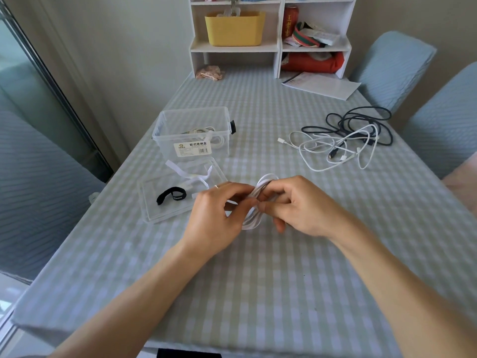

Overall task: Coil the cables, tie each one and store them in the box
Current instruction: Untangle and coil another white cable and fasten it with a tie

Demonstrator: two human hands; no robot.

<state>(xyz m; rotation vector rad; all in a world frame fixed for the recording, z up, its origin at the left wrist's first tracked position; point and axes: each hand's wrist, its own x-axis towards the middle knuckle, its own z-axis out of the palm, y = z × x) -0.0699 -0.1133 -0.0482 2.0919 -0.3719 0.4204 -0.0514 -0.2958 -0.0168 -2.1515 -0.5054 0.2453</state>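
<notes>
Box label (pixel 194 149) txt too small

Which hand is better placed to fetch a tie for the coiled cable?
Left. The left hand is nearer the black tie and white ties on the lid; both hands hold the coiled white cable.

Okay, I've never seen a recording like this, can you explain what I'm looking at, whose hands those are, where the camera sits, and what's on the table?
There is no machine here: a person works with bare hands, and the single picture comes from a camera worn on their head, looking forward and down. The left hand and the right hand together grip a coiled white cable just above a checked tablecloth. To the left stands a clear plastic box with a white cable already inside. In front of it lies the box's lid, with a black strap and white ties on it. On the right lies a loose tangle of white and dark cables, not yet coiled. A white shelf unit stands at the far end.
</notes>
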